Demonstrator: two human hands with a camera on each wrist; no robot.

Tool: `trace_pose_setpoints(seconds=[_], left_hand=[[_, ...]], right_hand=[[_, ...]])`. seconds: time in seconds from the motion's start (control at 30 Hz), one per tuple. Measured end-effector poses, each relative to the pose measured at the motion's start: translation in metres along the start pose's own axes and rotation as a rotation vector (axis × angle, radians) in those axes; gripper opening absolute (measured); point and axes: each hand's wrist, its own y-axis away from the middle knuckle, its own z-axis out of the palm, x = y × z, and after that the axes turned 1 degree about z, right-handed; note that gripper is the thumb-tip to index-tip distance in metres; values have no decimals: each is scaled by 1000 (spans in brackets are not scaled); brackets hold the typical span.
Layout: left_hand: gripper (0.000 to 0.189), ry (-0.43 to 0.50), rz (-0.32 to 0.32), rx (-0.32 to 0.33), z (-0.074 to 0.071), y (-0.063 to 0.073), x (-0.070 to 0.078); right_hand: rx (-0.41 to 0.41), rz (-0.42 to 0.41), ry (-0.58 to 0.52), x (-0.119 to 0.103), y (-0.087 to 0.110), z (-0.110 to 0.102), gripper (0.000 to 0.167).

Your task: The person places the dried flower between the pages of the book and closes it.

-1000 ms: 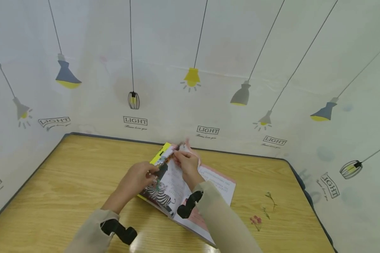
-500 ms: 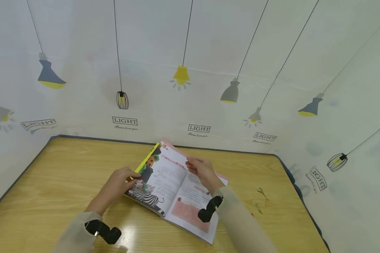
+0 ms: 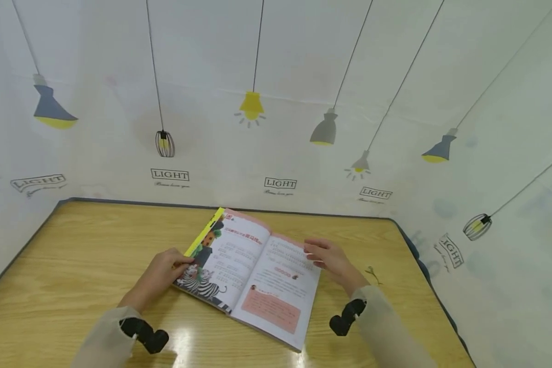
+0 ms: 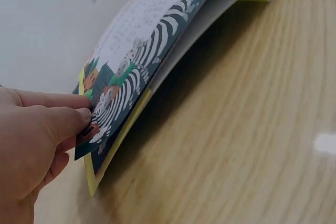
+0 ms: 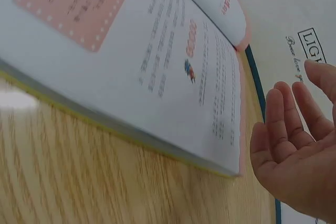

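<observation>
An open book (image 3: 257,276) lies aslant on the table, its left page printed with zebras and houses along a yellow edge. My left hand (image 3: 165,267) pinches that page's outer edge between thumb and fingers. The left wrist view shows the left pages (image 4: 152,51) arched up off the wood, with the yellow cover beneath them. Beside the book's right edge, my right hand (image 3: 333,260) holds nothing, its fingers loosely bent and apart. In the right wrist view the right hand (image 5: 299,140) is just off the corner of the right page (image 5: 173,82), which lies flat.
A small dried sprig (image 3: 373,275) lies on the wooden table (image 3: 106,245) right of the right hand, partly covered by the arm. Behind the table's dark edge rises a pale wall sheet (image 3: 211,117) printed with lamps.
The lifted page has come down onto the left side and the spread now shows. My right hand has let go and moved right, off the book. My left hand stays at the left edge.
</observation>
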Motion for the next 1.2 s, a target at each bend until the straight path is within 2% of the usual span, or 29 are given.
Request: trace_pose_setpoints(seconds=[0.23, 0.43, 0.6, 0.77, 1.0, 1.2], left_hand=[[19, 23, -42, -11, 7, 3, -4], [19, 12, -28, 30, 16, 3, -9], [20, 25, -60, 67, 23, 6, -15], [21, 68, -94, 103, 27, 10, -21], [21, 86, -77, 129, 29, 13, -27], [22, 99, -84, 136, 31, 13, -28]], right_hand=[[20, -15, 65, 18, 21, -43, 49], [39, -29, 139, 33, 40, -71, 51], [34, -55, 196, 44, 56, -86, 51], [61, -42, 242, 56, 70, -95, 46], [155, -81, 348, 78, 80, -96, 35], [233, -68, 416, 88, 87, -91, 31]])
